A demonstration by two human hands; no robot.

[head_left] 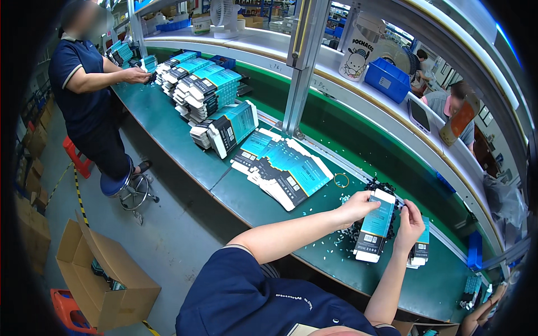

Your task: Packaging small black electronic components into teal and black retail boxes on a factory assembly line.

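A flat blue, black and white carton (374, 227) is upright in front of me, tilted slightly, above the green worktable. My left hand (358, 207) grips its upper left edge, thumb on the printed face. My right hand (412, 224) is closed in a pinch beside the carton's upper right edge; what its fingers hold, if anything, is too small to make out. Behind and under the carton lies a heap of small black parts (380, 185), partly hidden. Tiny pale pieces (330, 242) are scattered around it. More cartons (420, 246) lie just right of my right hand.
Flat cartons (288, 173) are spread left of my hands, with tall carton stacks (207, 84) farther along the worktable (190, 162). A metal post (300, 95) rises at its back edge. A blue bin (386, 80) and a phone (419, 115) rest on the shelf. A co-worker (87, 84) stands far left.
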